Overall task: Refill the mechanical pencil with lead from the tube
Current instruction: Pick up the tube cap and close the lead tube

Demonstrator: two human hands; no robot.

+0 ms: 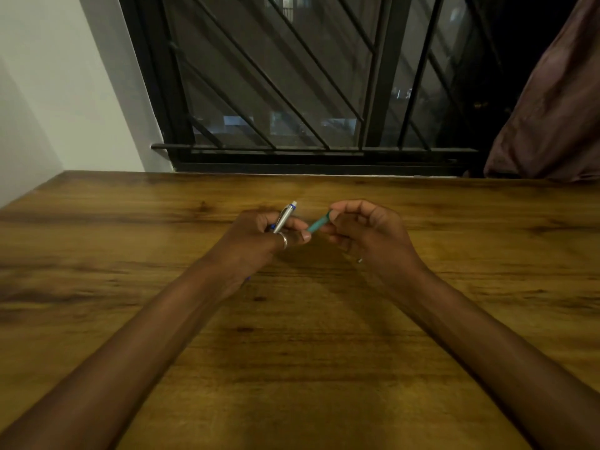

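Observation:
My left hand (pixel 259 237) is closed around a silver and blue mechanical pencil (pixel 286 216). The pencil's white top end points up and away from me. My right hand (pixel 367 233) pinches a small teal lead tube (pixel 317 224) between thumb and fingers. The tube slants down to the left, and its lower end meets my left thumb tip. Both hands hover close together over the middle of the wooden table (pixel 130 254). A tiny dark piece (pixel 359 260) lies on the table beside my right wrist.
The table's far edge runs along a wall with a barred dark window (pixel 292 92). A brownish curtain (pixel 552 108) hangs at the back right. A white wall (pixel 48 92) borders the table on the left.

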